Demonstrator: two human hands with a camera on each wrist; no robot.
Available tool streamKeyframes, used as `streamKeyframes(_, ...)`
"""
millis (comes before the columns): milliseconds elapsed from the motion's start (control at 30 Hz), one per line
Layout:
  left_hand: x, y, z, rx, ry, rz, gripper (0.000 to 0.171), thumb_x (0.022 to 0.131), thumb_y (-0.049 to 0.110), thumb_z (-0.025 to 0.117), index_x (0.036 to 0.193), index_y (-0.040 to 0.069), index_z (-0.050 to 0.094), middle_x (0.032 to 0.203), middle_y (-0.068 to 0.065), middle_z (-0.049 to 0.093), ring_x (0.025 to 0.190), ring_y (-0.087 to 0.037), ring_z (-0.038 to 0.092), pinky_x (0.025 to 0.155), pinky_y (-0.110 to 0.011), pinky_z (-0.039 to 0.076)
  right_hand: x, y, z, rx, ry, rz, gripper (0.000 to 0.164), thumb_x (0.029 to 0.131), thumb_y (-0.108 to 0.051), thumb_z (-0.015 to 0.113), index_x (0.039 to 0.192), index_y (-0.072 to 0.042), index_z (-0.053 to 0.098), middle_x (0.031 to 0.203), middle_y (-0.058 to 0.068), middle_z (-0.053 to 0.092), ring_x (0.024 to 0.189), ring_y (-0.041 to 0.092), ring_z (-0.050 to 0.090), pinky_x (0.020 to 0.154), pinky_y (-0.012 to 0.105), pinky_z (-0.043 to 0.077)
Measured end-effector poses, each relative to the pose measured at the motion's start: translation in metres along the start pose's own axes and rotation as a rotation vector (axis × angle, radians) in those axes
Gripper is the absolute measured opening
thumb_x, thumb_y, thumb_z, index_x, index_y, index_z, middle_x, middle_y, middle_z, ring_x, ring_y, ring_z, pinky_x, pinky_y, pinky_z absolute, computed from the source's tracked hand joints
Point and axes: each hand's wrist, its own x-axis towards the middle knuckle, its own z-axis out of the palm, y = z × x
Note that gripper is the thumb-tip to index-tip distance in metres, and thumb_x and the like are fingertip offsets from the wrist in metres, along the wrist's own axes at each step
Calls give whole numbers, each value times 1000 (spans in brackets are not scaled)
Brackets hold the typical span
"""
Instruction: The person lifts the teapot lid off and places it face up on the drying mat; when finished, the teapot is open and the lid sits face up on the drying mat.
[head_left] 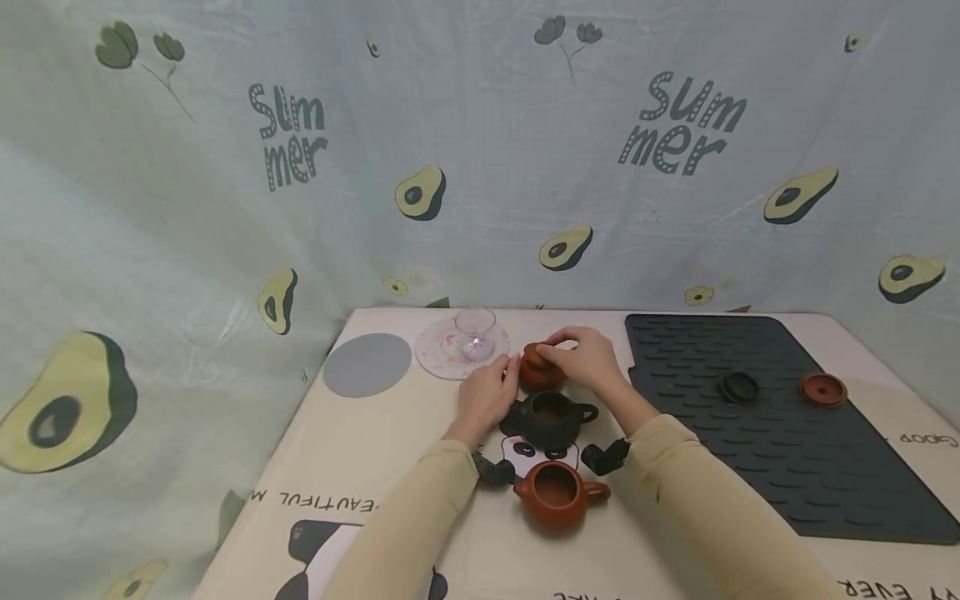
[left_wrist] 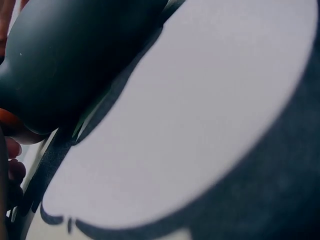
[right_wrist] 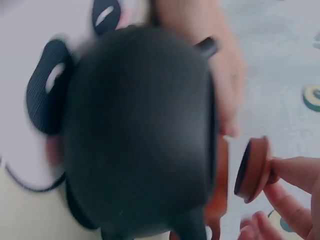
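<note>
My right hand [head_left: 588, 360] pinches the knob of a reddish-brown teapot lid [right_wrist: 254, 170] between thumb and fingers. In the right wrist view the lid is tilted on edge, a little apart from the far reddish-brown teapot [head_left: 538, 377]. Against that pot's left side lies my left hand [head_left: 486, 396], its fingers extended. A lidless black teapot [head_left: 551, 432] stands just nearer, covering much of the far pot in the right wrist view. Nearest me is a lidless reddish-brown teapot [head_left: 555, 510], handle to the right. The left wrist view shows mainly the dark pot's body [left_wrist: 85, 60].
On the dark ridged mat [head_left: 697, 450] at right lie a black lid [head_left: 739, 387] and a reddish-brown lid [head_left: 823, 389]. A clear glass [head_left: 476, 333] stands on a patterned round plate [head_left: 431, 358] at the back, beside a grey disc [head_left: 367, 365].
</note>
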Motion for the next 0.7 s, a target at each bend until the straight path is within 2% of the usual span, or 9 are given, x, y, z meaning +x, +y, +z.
streamKeyframes(100, 0, -1, 1, 9, -3, -7, 43, 110, 43, 36, 81, 17, 53, 73, -5, 61, 76, -32, 66, 64, -43, 45, -1, 5, -5, 197, -31, 77, 36, 95, -38, 72, 117, -9, 73, 113, 14, 69, 101, 32, 64, 84, 45, 53)
streamKeyframes(167, 0, -2, 2, 12, -1, -10, 42, 110, 43, 36, 81, 18, 54, 74, -5, 61, 76, -32, 66, 64, -43, 45, -2, 9, -10, 299, -42, 114, 38, 96, -38, 71, 120, -8, 71, 114, 14, 68, 106, 32, 63, 90, 46, 51)
streamKeyframes(300, 2, -2, 3, 14, 6, -3, 42, 110, 43, 36, 82, 17, 54, 73, -5, 60, 75, -32, 65, 64, -44, 45, -4, 19, -18, 440, -54, 162, 42, 99, -35, 68, 125, -2, 65, 122, 16, 64, 115, 30, 60, 100, 42, 48)
streamKeyframes(433, 3, -2, 5, 10, 6, -3, 42, 110, 43, 36, 82, 17, 54, 73, -6, 61, 75, -32, 65, 64, -44, 45, -9, 28, -26, 605, -98, 204, 45, 103, -32, 63, 130, 4, 57, 127, 19, 59, 116, 29, 63, 96, 35, 52)
streamKeyframes(567, 3, 1, 6, 6, -1, -5, 43, 110, 43, 36, 82, 17, 54, 75, -7, 61, 76, -33, 66, 65, -44, 46, -19, 40, -34, 823, -208, 196, 43, 106, -28, 59, 134, 4, 54, 127, 15, 60, 113, 25, 67, 95, 33, 52)
streamKeyframes(700, 4, 2, 3, 9, 6, 2, 42, 110, 42, 37, 82, 16, 54, 73, -7, 59, 74, -33, 64, 64, -44, 45, -26, 46, -39, 997, -321, 193, 28, 107, -24, 56, 127, -5, 62, 120, 7, 69, 109, 20, 69, 97, 34, 51)
